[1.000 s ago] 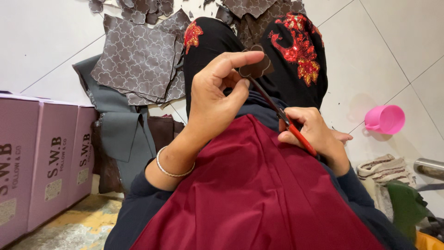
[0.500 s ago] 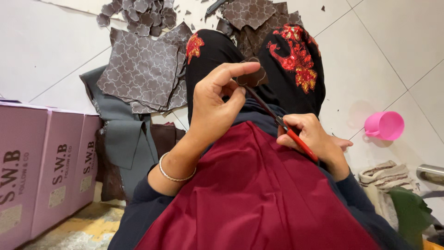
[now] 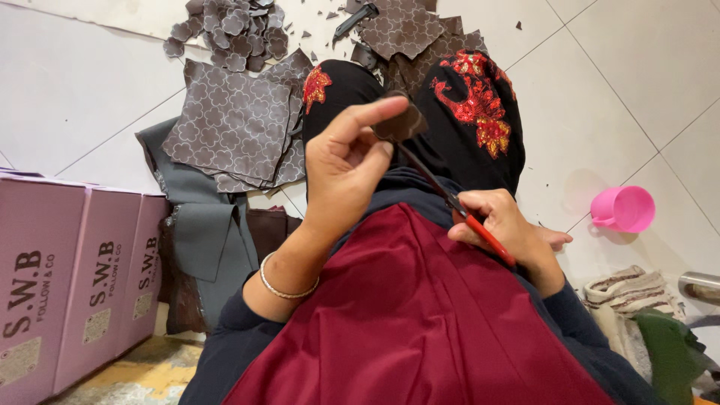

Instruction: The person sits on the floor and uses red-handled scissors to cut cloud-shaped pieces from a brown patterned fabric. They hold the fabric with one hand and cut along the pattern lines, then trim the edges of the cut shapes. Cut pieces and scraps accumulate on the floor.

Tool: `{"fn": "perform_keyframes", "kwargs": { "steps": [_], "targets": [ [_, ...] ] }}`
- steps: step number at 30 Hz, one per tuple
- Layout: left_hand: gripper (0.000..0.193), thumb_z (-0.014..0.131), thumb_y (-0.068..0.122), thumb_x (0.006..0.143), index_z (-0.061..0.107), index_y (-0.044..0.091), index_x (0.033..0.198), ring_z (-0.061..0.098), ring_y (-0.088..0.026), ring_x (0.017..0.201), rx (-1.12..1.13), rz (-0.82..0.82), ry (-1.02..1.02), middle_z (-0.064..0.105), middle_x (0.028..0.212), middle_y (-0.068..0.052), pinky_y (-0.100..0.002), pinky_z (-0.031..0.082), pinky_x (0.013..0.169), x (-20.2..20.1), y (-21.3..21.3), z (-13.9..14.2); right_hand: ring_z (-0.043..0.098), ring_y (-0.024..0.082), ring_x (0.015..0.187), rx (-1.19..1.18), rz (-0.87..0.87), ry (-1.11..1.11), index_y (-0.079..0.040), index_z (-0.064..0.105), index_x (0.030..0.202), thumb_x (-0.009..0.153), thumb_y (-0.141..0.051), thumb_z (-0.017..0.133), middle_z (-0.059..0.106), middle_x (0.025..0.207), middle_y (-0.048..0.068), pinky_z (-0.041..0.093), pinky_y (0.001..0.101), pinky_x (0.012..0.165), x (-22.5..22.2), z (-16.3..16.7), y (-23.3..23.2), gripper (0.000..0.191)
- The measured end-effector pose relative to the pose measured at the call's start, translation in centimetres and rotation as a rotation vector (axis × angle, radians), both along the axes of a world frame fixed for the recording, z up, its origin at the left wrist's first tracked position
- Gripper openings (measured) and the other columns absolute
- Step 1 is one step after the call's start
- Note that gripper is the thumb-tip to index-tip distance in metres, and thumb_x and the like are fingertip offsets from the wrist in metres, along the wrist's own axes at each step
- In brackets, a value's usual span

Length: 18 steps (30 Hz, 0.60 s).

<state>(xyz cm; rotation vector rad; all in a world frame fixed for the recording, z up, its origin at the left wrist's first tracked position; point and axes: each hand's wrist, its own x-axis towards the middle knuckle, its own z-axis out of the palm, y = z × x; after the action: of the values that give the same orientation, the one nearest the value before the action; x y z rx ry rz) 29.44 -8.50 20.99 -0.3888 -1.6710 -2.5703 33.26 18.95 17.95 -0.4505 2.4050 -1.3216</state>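
1. Head view, the hands: the left hand is raised over the lap, its thumb and forefinger pinched shut on a small dark brown fabric piece, the other fingers curled loosely behind. Held up like this, the piece meets the blades at a clear angle and stays in sight.
2. The right hand is closed round the red handles of a pair of scissors. The dark blades slant up to the left and reach the lower edge of the pinched piece, so the cut runs along its outline.
3. Head view, the floor: a stack of brown patterned sheets lies just beyond the knees, within easy reach, partly over grey cloth.
4. A heap of small cut shapes sits further off on the white tiles, apart from the uncut sheets.
5. Pink boxes stand at the left; a pink cup lies on its side at the right.
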Motion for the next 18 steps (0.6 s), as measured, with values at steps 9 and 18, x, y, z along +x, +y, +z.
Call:
{"fn": "perform_keyframes", "kwargs": {
  "steps": [9, 18],
  "targets": [
    [0.045, 0.060, -0.013, 0.092, 0.062, 0.004, 0.134, 0.054, -0.001, 0.077, -0.151, 0.014, 0.059, 0.065, 0.104, -0.001, -0.018, 0.046, 0.072, -1.7, 1.4, -0.5, 0.069, 0.016, 0.102, -0.550, -0.193, -0.075, -0.009, 0.055, 0.091, 0.082, -0.009, 0.080, 0.072, 0.107, 0.012, 0.056, 0.0307, 0.090, -2.8, 2.6, -0.6, 0.026],
    [0.068, 0.067, -0.007, 0.085, 0.043, 0.013, 0.146, 0.065, -0.008, 0.090, -0.268, 0.053, 0.229, 0.053, 0.123, -0.006, -0.020, 0.058, 0.080, -4.0, 4.7, 1.5, 0.069, 0.013, 0.088, -0.435, -0.304, 0.259, -0.008, 0.051, 0.088, 0.090, 0.005, 0.075, 0.071, 0.102, 0.009, 0.056, 0.0279, 0.078, -8.9, 7.0, -3.6, 0.028]
  ]
}}
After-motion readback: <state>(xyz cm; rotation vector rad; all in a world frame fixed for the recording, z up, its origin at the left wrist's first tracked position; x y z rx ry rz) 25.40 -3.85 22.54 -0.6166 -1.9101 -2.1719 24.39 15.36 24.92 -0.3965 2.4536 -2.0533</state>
